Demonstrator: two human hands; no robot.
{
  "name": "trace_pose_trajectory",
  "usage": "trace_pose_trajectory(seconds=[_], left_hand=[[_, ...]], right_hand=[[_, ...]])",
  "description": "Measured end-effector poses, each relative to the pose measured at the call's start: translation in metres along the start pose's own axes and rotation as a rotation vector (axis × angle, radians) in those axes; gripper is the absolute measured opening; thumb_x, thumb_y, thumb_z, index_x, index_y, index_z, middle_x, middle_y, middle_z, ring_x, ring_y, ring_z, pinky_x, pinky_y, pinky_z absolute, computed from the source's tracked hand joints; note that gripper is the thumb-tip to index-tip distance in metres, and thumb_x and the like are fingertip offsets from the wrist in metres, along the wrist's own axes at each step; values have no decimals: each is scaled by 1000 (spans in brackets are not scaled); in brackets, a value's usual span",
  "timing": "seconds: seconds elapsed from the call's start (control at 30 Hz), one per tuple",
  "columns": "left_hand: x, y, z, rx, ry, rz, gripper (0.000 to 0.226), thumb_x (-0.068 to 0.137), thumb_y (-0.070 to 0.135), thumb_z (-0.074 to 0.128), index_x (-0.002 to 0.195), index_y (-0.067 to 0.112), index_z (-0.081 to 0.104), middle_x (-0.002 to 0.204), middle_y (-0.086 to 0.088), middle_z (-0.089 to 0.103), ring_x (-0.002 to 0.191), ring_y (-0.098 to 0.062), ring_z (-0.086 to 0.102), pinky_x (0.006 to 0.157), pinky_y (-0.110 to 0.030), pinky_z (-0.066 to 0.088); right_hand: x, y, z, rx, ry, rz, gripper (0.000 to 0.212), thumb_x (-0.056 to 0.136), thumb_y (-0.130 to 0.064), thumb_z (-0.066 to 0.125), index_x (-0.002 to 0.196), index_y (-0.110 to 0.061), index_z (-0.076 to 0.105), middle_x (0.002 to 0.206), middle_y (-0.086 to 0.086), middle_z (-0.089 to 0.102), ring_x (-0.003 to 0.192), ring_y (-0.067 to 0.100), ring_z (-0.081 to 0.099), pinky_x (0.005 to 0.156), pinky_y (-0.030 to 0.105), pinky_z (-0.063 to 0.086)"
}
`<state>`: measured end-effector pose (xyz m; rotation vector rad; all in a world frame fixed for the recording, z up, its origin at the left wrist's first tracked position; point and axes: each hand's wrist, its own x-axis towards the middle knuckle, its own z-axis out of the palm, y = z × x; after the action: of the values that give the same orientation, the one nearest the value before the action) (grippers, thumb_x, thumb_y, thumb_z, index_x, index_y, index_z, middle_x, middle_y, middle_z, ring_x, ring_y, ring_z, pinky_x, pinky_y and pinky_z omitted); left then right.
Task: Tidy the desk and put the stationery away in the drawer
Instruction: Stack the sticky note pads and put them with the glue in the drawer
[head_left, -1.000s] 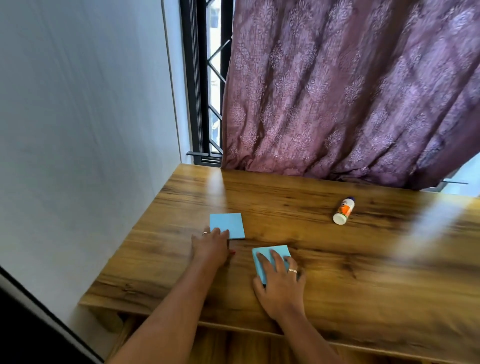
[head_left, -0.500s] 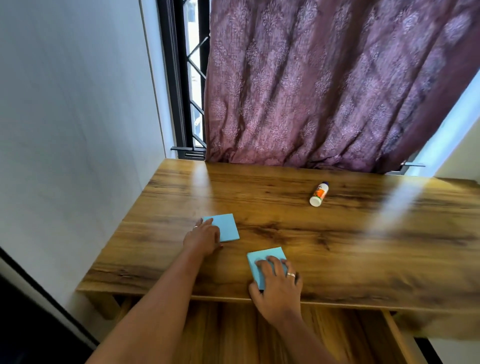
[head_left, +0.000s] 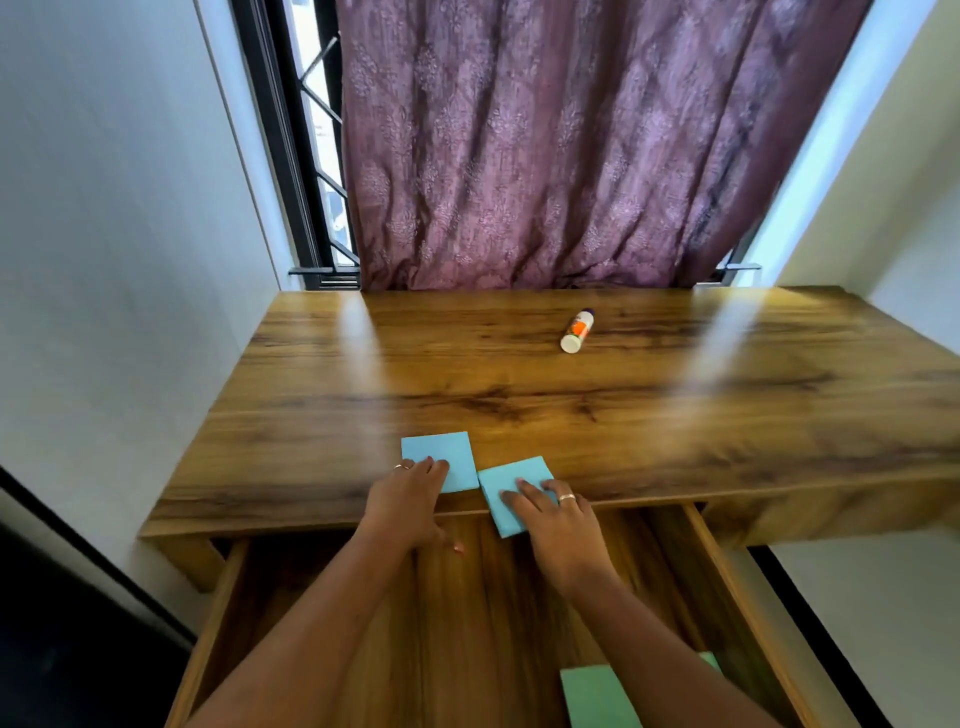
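Two light blue sticky-note pads lie at the front edge of the wooden desk (head_left: 519, 395). My left hand (head_left: 408, 501) rests flat with its fingertips on the left pad (head_left: 441, 454). The fingers of my right hand (head_left: 558, 530) press on the right pad (head_left: 511, 480), which hangs partly over the desk edge above the open drawer (head_left: 467, 623). A green pad (head_left: 595, 696) lies inside the drawer, partly hidden by my right forearm. A white glue stick (head_left: 577, 330) with an orange label lies on its side near the back of the desk.
A purple curtain (head_left: 545, 145) hangs behind the desk. A white wall (head_left: 104, 234) stands close on the left, another wall on the right. A dark window frame (head_left: 291, 156) shows left of the curtain.
Both hands have dragged the blue pads toward the front edge of the desk. The right pad now overhangs the edge. My view has pulled back, showing the open drawer and a green pad.
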<state>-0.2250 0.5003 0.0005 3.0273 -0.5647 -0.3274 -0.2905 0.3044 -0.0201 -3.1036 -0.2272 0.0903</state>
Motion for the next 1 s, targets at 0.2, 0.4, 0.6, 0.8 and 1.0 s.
trace_pose_trajectory(seconds=[0.2,0.4,0.6,0.8,1.0], left_hand=[[-31,29,19,180,215,55,38,96,16,48,133,16,40,128,-2,52,119,-20,47,86,-33,50],[-71,72,32,163,295,141,37,88,22,64,123,17,53,121,-4,60,115,-21,56,72,-31,54],[-92,134,73,115,227,282,38,48,25,91,81,24,72,73,8,68,63,-9,64,34,-21,46],[-71,176,85,124,115,157,40,98,14,43,138,12,40,131,-7,53,116,-24,52,85,-35,50],[-58,190,116,159,-61,126,46,94,3,46,139,5,36,136,-16,48,124,-30,48,97,-41,48]], right_hand=[[-40,26,12,-99,45,-104,76,54,-16,83,125,-30,61,120,-2,68,107,24,67,78,38,57],[-86,72,25,-197,-38,-170,76,59,-31,84,129,-28,53,124,0,65,111,21,64,83,40,56],[-122,124,51,-238,-143,-25,64,59,-29,82,119,-25,62,106,4,73,97,25,70,84,45,55],[-124,128,56,-336,-215,-62,47,94,-20,34,139,-19,49,132,19,57,121,37,55,115,56,23],[-118,136,81,-242,-436,47,58,103,-25,25,153,-23,-6,158,21,-4,143,48,4,118,52,3]])
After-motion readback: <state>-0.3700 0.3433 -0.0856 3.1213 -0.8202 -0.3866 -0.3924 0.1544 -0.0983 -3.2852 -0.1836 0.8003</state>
